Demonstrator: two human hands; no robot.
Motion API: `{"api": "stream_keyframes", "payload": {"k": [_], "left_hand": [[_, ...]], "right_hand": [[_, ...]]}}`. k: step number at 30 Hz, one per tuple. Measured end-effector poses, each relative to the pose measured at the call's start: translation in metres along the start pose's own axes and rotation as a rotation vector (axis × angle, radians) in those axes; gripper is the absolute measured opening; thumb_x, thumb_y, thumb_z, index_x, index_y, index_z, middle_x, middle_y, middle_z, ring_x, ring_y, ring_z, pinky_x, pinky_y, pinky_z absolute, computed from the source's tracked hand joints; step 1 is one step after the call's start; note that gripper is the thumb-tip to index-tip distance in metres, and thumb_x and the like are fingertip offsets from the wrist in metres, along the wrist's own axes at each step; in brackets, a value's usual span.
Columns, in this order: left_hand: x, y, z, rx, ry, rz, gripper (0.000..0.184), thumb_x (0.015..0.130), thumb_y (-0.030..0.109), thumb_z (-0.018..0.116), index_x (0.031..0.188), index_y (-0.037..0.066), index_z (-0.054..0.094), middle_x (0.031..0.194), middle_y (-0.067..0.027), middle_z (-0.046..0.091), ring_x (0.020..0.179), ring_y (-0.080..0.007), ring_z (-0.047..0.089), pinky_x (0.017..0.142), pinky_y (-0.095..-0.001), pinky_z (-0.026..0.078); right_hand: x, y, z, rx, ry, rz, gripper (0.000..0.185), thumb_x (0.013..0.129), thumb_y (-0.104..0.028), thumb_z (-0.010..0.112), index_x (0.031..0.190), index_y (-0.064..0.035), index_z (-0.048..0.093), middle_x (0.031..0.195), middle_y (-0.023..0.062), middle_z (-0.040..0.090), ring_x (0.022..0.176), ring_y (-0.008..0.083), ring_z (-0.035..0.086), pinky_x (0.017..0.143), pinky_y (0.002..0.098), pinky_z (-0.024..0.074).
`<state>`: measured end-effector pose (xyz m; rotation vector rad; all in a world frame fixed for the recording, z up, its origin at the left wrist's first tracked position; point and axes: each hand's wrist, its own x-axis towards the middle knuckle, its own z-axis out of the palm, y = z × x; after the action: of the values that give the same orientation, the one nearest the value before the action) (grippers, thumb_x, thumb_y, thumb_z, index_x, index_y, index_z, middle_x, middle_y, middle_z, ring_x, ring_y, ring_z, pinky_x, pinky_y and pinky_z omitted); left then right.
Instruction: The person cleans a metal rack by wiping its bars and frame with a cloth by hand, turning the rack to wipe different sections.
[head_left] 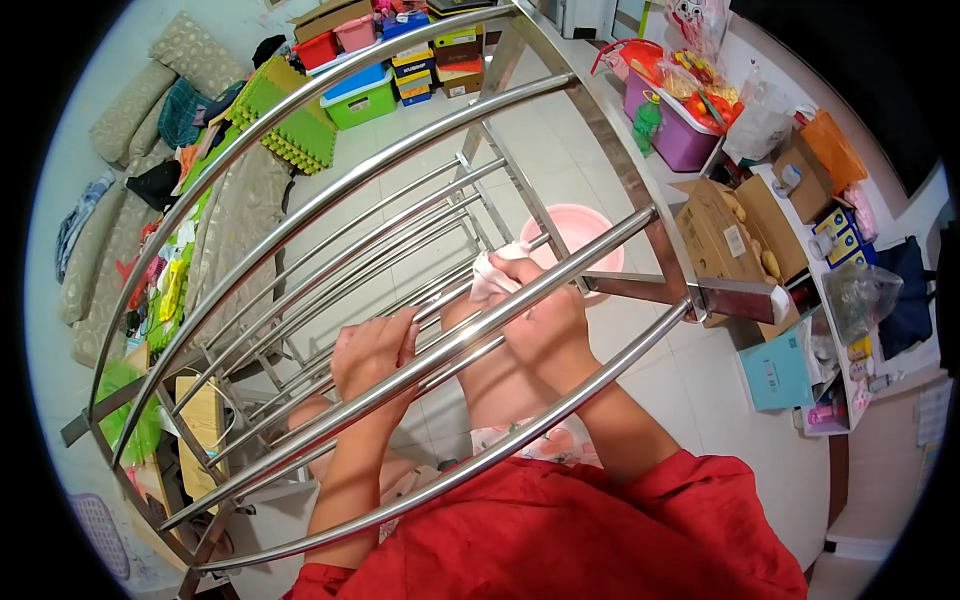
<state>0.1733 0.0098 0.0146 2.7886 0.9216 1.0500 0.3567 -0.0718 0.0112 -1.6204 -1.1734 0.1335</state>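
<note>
In the head view, one rack (470, 329) is lying before both hands, its long bars running lower left to upper right. The right hand (548, 318), nearer the rack's right end, is gripping one cloth (487, 282) among the bars; the left hand (372, 358) is resting there, fingers bent, its hold unclear. One basin (572, 224) is sitting beyond the rack.

Bright, fairly even indoor light fills the room, its source out of view. Sharp white glare streaks the metal rails (465, 333), while soft shadows lie on the pale floor (720, 400) and in the folds of the red shirt (600, 520). The hands (370, 357) look reasonably clear. Wide-angle distortion bends the outer parts, and black corners frame a rounded view.
</note>
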Motion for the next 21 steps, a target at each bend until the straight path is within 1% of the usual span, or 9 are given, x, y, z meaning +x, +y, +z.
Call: {"api": "stream_keyframes", "payload": {"k": [2, 3, 5, 6, 8, 11, 13, 15, 21], "left_hand": [[0.000, 0.001, -0.001, 0.013, -0.026, -0.020, 0.029, 0.076, 0.003, 0.061, 0.103, 0.013, 0.066, 0.072, -0.0071, 0.056, 0.065, -0.0279, 0.054, 0.065, -0.0368, 0.040], [0.001, 0.001, 0.000, 0.014, -0.021, -0.018, 0.029, 0.076, 0.003, 0.061, 0.103, 0.013, 0.066, 0.072, -0.0071, 0.056, 0.065, -0.0279, 0.054, 0.065, -0.0368, 0.040], [-0.001, -0.001, 0.002, -0.008, 0.003, -0.015, 0.028, 0.076, 0.004, 0.061, 0.103, 0.013, 0.065, 0.072, -0.0072, 0.056, 0.065, -0.0284, 0.053, 0.065, -0.0373, 0.041], [-0.001, 0.001, 0.000, -0.010, 0.004, -0.017, 0.028, 0.076, 0.004, 0.061, 0.103, 0.013, 0.065, 0.072, -0.0072, 0.056, 0.065, -0.0284, 0.053, 0.065, -0.0373, 0.041], [0.002, 0.003, -0.004, 0.052, -0.031, -0.001, 0.016, 0.084, 0.012, 0.062, 0.100, 0.009, 0.064, 0.072, -0.0071, 0.060, 0.069, -0.0254, 0.059, 0.070, -0.0353, 0.044], [0.001, 0.003, -0.006, 0.062, -0.039, -0.009, 0.016, 0.084, 0.012, 0.063, 0.100, 0.009, 0.064, 0.073, -0.0066, 0.060, 0.070, -0.0247, 0.059, 0.071, -0.0350, 0.045], [-0.001, 0.000, 0.000, 0.024, 0.002, 0.000, 0.022, 0.079, 0.008, 0.062, 0.101, 0.010, 0.064, 0.073, -0.0068, 0.059, 0.069, -0.0261, 0.057, 0.069, -0.0361, 0.043], [-0.002, -0.002, 0.000, -0.009, 0.041, 0.004, 0.029, 0.075, 0.004, 0.060, 0.102, 0.010, 0.064, 0.074, -0.0070, 0.058, 0.068, -0.0275, 0.056, 0.067, -0.0373, 0.041], [-0.002, -0.001, -0.002, -0.022, -0.024, -0.023, 0.029, 0.074, 0.005, 0.061, 0.102, 0.010, 0.064, 0.077, -0.0065, 0.060, 0.071, -0.0269, 0.058, 0.069, -0.0371, 0.042]], "right_hand": [[-0.008, -0.003, 0.001, 0.414, -0.043, 0.147, 0.029, 0.087, -0.012, 0.054, 0.114, -0.0022, 0.058, 0.089, 0.0168, 0.067, 0.065, 0.0258, 0.064, 0.058, 0.0385, 0.0514], [-0.008, -0.007, -0.005, 0.414, -0.042, 0.143, 0.029, 0.087, -0.012, 0.054, 0.114, -0.0022, 0.058, 0.089, 0.0168, 0.067, 0.065, 0.0258, 0.064, 0.058, 0.0385, 0.0514], [-0.008, -0.016, -0.023, 0.977, -0.109, 0.744, 0.032, 0.088, -0.013, 0.056, 0.116, 0.0002, 0.048, 0.100, 0.0177, 0.065, 0.069, 0.0180, 0.065, 0.052, 0.0269, 0.0526], [-0.011, -0.010, -0.021, 1.102, -0.055, 0.770, 0.038, 0.091, -0.011, 0.050, 0.126, -0.0008, 0.041, 0.107, 0.0200, 0.063, 0.069, 0.0185, 0.065, 0.046, 0.0253, 0.0509], [-0.014, -0.007, -0.023, 1.194, -0.018, 0.793, 0.039, 0.091, -0.009, 0.050, 0.128, -0.0010, 0.040, 0.109, 0.0212, 0.062, 0.070, 0.0192, 0.066, 0.046, 0.0250, 0.0510], [-0.014, -0.014, -0.023, 1.285, 0.063, 0.840, 0.041, 0.091, -0.005, 0.050, 0.130, 0.0007, 0.042, 0.112, 0.0223, 0.061, 0.073, 0.0203, 0.067, 0.046, 0.0231, 0.0506], [-0.014, -0.007, -0.021, 1.325, 0.018, 0.930, 0.012, 0.093, -0.008, 0.049, 0.103, -0.0031, 0.049, 0.108, 0.0169, 0.061, 0.080, 0.0293, 0.069, 0.048, 0.0287, 0.0550], [-0.009, -0.007, -0.024, 1.338, 0.000, 0.942, 0.010, 0.093, -0.007, 0.048, 0.101, -0.0016, 0.051, 0.104, 0.0158, 0.061, 0.084, 0.0306, 0.069, 0.049, 0.0275, 0.0553], [0.013, -0.005, -0.014, 1.362, 0.113, 0.953, 0.025, 0.094, -0.008, 0.049, 0.117, 0.0020, 0.048, 0.105, 0.0154, 0.059, 0.090, 0.0263, 0.065, 0.060, 0.0241, 0.0561]]}}
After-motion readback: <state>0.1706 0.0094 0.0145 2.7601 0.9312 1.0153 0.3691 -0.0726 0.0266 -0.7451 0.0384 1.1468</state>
